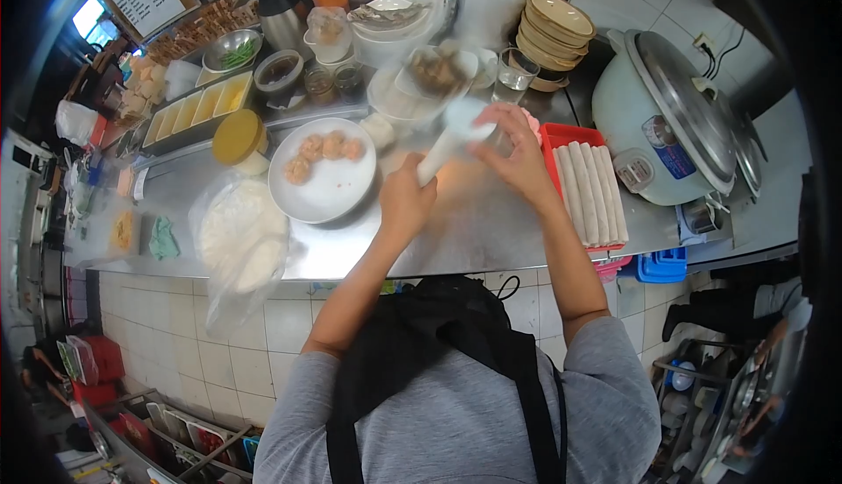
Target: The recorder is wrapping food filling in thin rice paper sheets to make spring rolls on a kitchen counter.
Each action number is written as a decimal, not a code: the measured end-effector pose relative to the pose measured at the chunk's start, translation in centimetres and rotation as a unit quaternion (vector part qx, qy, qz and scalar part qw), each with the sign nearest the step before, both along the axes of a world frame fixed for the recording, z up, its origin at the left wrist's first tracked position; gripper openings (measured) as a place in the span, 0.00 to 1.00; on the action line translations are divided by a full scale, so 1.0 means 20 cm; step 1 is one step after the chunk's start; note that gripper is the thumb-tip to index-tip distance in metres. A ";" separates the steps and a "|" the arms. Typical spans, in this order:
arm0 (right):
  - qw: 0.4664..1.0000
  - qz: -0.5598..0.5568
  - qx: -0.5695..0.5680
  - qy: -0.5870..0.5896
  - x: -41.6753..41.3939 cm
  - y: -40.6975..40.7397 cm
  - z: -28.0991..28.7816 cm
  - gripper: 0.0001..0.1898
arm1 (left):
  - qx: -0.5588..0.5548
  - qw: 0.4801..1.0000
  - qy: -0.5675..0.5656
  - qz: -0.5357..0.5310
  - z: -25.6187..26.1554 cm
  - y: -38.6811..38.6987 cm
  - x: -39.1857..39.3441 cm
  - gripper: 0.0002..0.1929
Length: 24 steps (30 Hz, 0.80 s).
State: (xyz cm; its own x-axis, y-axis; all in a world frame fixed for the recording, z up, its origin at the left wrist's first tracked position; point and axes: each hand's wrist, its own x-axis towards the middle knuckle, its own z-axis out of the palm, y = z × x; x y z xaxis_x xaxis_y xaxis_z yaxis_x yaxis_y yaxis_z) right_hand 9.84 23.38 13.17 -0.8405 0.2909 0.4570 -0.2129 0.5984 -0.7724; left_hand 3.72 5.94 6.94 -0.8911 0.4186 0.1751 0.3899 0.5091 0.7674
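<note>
My left hand (408,188) grips the lower end of a white elongated object (436,155). It slants up to a pale rounded end (468,120), blurred, so its kind is unclear. My right hand (513,148) has its fingers curled around that rounded end. Both hands are above the steel counter (473,234). Left of them, a white plate (329,198) carries several lumps of pinkish filling (322,148). Nearer the edge lies pale dough (243,234) in a clear plastic bag (227,310). Beside my right forearm, a red tray (571,134) holds several long pale rolls (590,194).
Behind the hands stand a dish of brown food (435,73), a water glass (515,76) and stacked tan bowls (554,37). A large lidded cooker (641,109) fills the right. Leftward are a yellow-lidded jar (240,139), a divided container (197,112) and a green cloth (163,239).
</note>
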 end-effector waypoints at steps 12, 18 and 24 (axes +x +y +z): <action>0.955 0.193 0.223 -0.018 -0.07 0.02 0.11 0.13 | 0.073 0.968 -0.125 -0.203 0.03 -0.05 -0.03 0.20; 0.936 0.241 0.256 0.032 -0.10 -0.02 0.17 0.12 | 0.376 0.894 -0.182 -0.163 -0.02 0.05 0.06 0.13; 0.946 0.252 0.204 0.002 -0.07 -0.11 0.19 0.12 | 0.294 0.935 -0.150 -0.131 -0.04 0.07 0.06 0.05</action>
